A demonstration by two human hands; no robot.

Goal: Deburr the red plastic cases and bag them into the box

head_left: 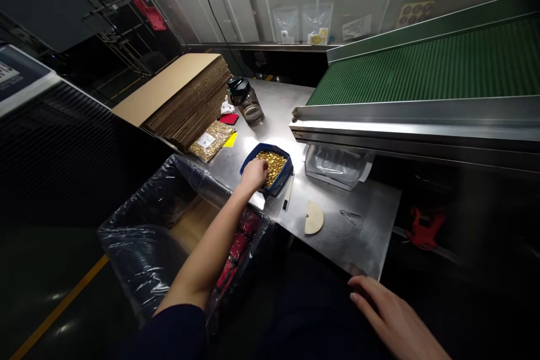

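Many gold pieces [277, 167] sit mid-frame in a blue tray [282, 184], likely close for the left hand [255, 173] — curled inward, pinch unclear — while lower right, the right hand [390, 309] hangs loosely spread.

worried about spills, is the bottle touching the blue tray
Apart. The head view shows bare metal table between the base of the bottle and the rim of the tray.

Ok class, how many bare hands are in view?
2: the left hand at the blue plastic tray of small gold-coloured pieces, the right hand by the near edge of the shiny grey metal table.
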